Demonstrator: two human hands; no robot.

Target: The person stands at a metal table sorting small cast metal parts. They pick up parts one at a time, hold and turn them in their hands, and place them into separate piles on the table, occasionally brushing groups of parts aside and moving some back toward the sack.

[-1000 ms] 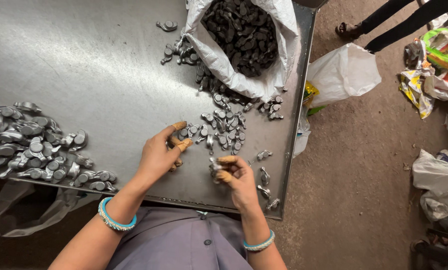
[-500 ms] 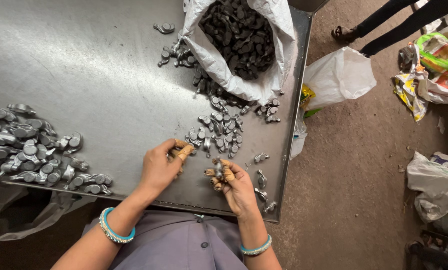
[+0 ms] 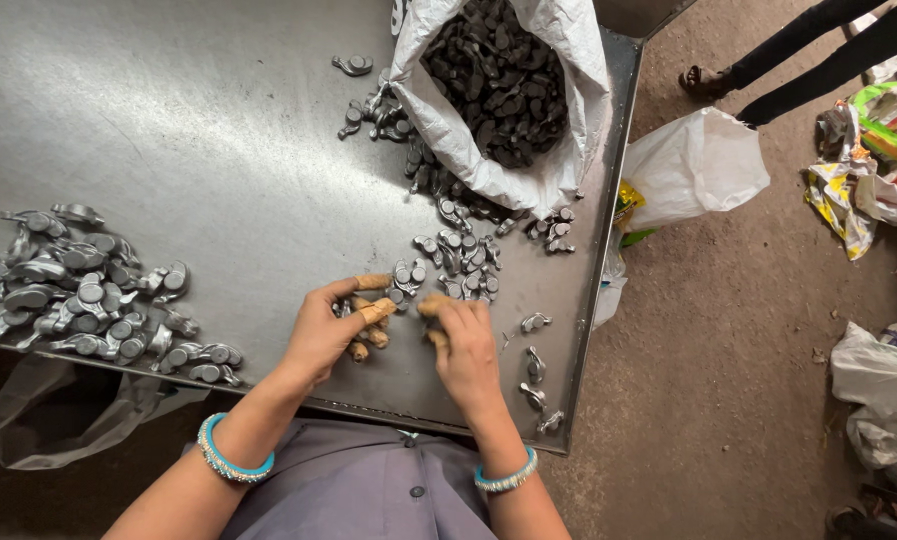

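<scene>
I stand at a grey metal table [image 3: 219,120]. My left hand [image 3: 324,330] and my right hand [image 3: 466,350] are close together near its front edge, fingertips wrapped in tan tape. My left hand curls around a small grey metal part. My right hand is closed with its back to me, its fingertips at the edge of a scatter of loose metal parts [image 3: 459,260]; what it grips is mostly hidden. A pile of shiny parts [image 3: 89,290] lies to the left. An open white sack [image 3: 569,150] full of dark parts [image 3: 499,80] stands behind.
Several stray parts [image 3: 536,365] lie by the table's front right corner. A clear bag [image 3: 49,420] hangs under the left edge. On the dirt floor are a white plastic bag [image 3: 699,160] and more bags [image 3: 884,390]. Another person's legs [image 3: 809,40] are at the top right.
Both hands have drawn closer together. My right hand turned over, hiding the part it held, and its fingertips moved up to the loose parts.
</scene>
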